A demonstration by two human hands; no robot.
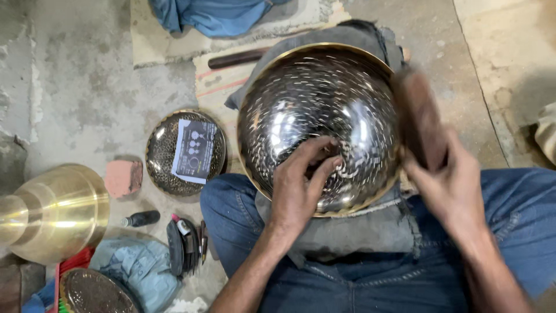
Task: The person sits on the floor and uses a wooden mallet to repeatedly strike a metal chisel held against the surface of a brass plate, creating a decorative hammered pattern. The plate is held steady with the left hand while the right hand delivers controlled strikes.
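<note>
Left hand [298, 188] reaches forward off a bare forearm that rises from the lower edge, knuckles up, fingers [313, 152] bunched and curled downward, thumb tucked just beneath their tips as if pinching. Right hand [449, 185] comes in from the lower right, wrist angled inward, fingers wrapped shut, thumb lying along the near side; above those fingers everything is blurred. Both hands sit level, well apart

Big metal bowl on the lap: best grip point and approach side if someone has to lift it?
Grip the big metal bowl by its brass-coloured rim at the far edge, coming from above and beyond. It sits tilted on a grey cloth with the opening up, so the rim is exposed there. The left hand fills the near interior and the right hand blocks the right edge.
</note>
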